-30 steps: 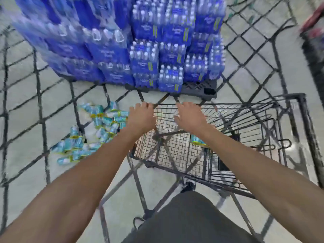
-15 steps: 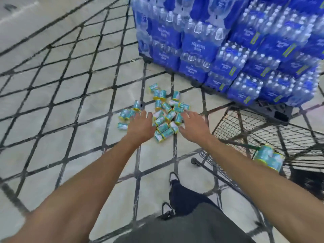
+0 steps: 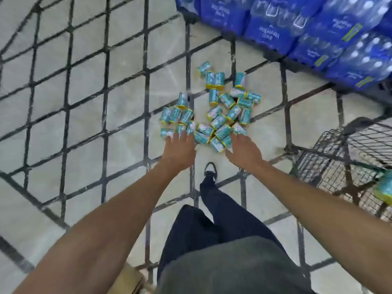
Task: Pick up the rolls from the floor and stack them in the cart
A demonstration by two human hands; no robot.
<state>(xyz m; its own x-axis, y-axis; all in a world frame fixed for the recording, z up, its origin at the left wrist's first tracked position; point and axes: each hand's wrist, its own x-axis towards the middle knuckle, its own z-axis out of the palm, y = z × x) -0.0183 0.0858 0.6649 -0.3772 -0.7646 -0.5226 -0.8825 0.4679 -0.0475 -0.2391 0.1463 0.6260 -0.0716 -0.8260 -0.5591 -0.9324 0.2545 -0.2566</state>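
Several small teal and yellow wrapped rolls (image 3: pixel 220 107) lie scattered in a heap on the tiled floor ahead of me. My left hand (image 3: pixel 179 150) reaches out over the near left edge of the heap, fingers spread, holding nothing. My right hand (image 3: pixel 245 150) hovers at the near right edge of the heap, also open and empty. The black wire cart (image 3: pixel 331 164) stands to my right, with a teal roll (image 3: pixel 384 188) lying inside it at the frame's edge.
A pallet stacked with blue shrink-wrapped water bottle packs (image 3: pixel 307 32) stands behind the heap at the upper right. My leg and shoe (image 3: pixel 210 172) are stepping forward between my arms. Pale floor tiles with dark grout lines spread to the left.
I turned away from the cart toward the heap on the floor. Both hands left the cart's rim and now reach down over the rolls, closer than before.
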